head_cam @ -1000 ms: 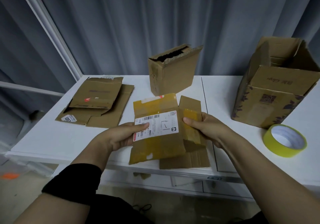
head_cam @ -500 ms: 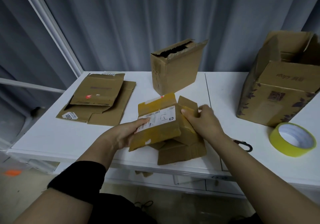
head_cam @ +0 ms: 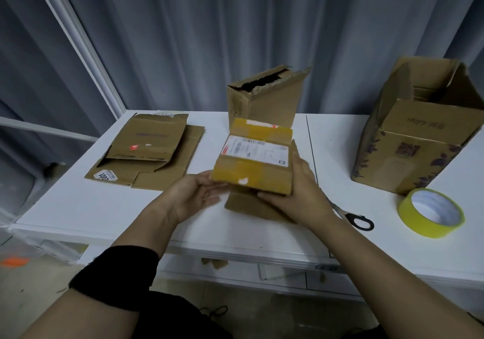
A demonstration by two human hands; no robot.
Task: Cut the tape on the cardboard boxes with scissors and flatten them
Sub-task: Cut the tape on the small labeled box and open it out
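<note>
Packing corner, home or office unclear: white table [head_cam: 104, 207], grey curtains [head_cam: 209, 37], cardboard boxes [head_cam: 419, 155], tape roll [head_cam: 419, 227].

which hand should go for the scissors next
Right, probably: the scissors lie just by the right hand, at its wrist; the left hand is across the small box from them.
</note>
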